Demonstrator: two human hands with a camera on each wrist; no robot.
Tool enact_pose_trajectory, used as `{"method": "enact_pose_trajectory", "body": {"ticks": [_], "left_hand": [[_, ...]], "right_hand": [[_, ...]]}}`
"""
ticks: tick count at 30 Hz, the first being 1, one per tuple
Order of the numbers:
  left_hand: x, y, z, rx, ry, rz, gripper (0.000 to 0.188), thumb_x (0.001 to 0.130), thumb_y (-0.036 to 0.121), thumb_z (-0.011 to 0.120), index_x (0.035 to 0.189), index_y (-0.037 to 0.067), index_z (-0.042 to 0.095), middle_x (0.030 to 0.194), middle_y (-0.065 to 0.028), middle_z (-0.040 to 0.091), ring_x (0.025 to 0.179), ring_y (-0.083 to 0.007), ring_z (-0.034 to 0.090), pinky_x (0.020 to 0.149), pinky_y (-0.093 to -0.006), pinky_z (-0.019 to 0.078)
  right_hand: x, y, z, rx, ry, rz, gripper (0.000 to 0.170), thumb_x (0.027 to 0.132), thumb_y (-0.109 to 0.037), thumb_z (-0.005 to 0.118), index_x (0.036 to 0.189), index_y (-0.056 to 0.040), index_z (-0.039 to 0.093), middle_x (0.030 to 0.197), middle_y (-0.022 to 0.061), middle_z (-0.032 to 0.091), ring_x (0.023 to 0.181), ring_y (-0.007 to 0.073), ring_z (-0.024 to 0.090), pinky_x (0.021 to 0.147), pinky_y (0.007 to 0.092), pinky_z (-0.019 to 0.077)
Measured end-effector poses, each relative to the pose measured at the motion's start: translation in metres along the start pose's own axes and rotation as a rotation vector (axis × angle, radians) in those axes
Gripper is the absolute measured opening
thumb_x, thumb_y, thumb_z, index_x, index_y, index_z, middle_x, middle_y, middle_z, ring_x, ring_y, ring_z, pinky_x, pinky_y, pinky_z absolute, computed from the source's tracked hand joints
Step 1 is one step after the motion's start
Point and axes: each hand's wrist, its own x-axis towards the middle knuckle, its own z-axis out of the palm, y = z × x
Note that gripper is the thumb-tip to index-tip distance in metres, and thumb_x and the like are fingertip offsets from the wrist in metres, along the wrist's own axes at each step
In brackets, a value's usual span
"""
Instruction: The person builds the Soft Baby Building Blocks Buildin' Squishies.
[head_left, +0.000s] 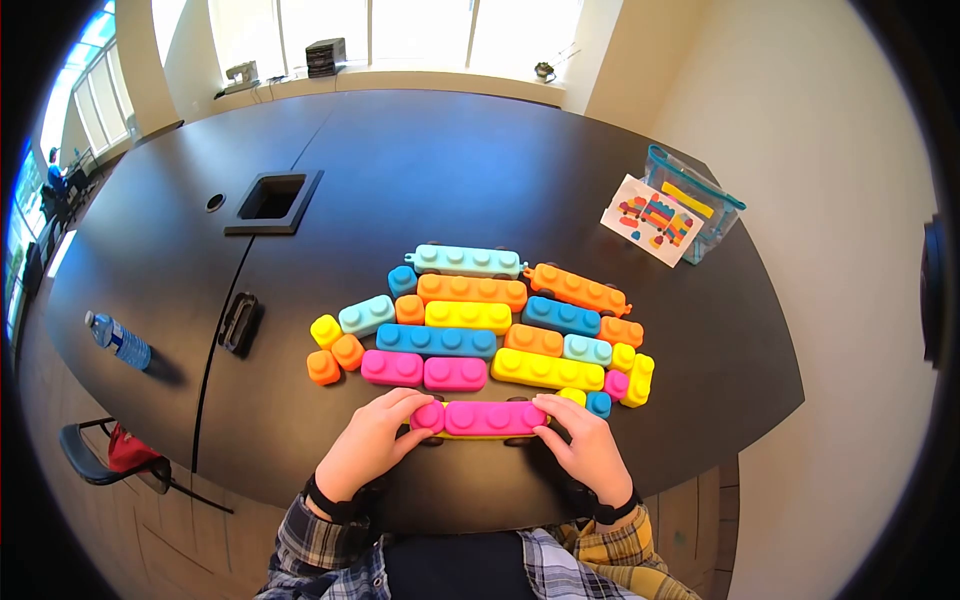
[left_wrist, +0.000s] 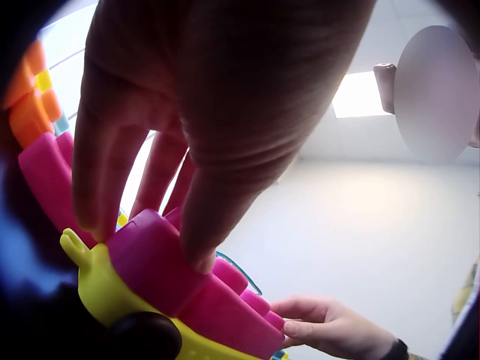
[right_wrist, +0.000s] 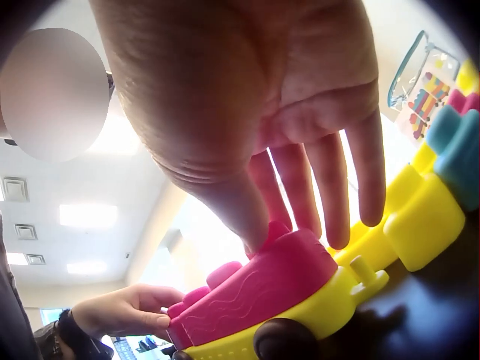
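Observation:
At the table's near edge a yellow wheeled base [left_wrist: 112,289] carries a small pink block [head_left: 428,416] on its left and a longer pink block [head_left: 492,417] beside it. The left hand [head_left: 372,440] pinches the small pink block between thumb and fingers. At the other end, the right hand [head_left: 588,450] grips the long pink block, its thumb on the near side in the right wrist view. Black wheels [right_wrist: 285,340] show under the base. Just beyond lie two pink blocks [head_left: 455,374] and a long yellow block [head_left: 548,370].
Rows of orange, blue, yellow and teal blocks [head_left: 436,340] lie beyond the hands, with a teal wheeled base [head_left: 466,261] and an orange one [head_left: 578,288]. A picture card [head_left: 654,220] leans by a clear pouch [head_left: 706,228]. A water bottle [head_left: 118,341] lies at left.

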Motion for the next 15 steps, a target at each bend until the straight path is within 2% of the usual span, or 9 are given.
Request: {"method": "enact_pose_trajectory", "body": {"ticks": [15], "left_hand": [[0.001, -0.015, -0.007, -0.012, -0.036, 0.028, 0.04, 0.087, 0.011, 0.083, 0.124, 0.004, 0.07, 0.115, -0.0132, 0.072, 0.104, -0.0322, 0.071, 0.089, -0.0388, 0.0583]], "right_hand": [[0.007, -0.004, 0.002, -0.014, -0.035, -0.032, 0.033, 0.093, -0.013, 0.075, 0.125, -0.0047, 0.069, 0.122, 0.014, 0.072, 0.108, 0.035, 0.071, 0.091, 0.0399, 0.0589]]}}
